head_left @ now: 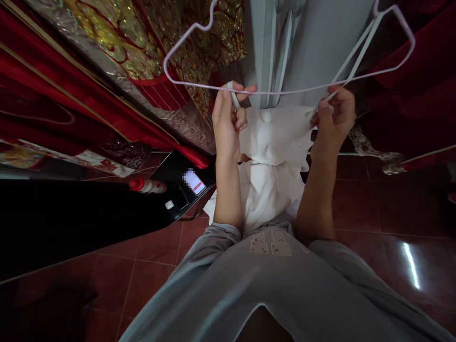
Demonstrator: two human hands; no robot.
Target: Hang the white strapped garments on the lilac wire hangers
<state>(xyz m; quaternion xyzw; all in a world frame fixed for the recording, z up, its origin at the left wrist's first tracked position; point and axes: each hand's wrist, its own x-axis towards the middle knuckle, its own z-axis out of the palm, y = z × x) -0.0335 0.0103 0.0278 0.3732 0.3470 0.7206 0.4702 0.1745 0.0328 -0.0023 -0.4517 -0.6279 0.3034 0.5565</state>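
Note:
A pale lilac clothes hanger hangs in front of me, its lower bar passing across both hands. Below it droops a white garment with thin straps. My left hand is closed around one short white strap at the hanger's bar, the index finger pointing right. The other white strap runs up over the hanger's right notch. Its lower end is pinched in my right hand, just under the bar. The hanger's hook lies outside the view.
Red and gold sequined clothing hangs on the left, dark red cloth on the right. A black table holds a lit phone, a red-capped bottle and a small white case. Red tiles cover the floor.

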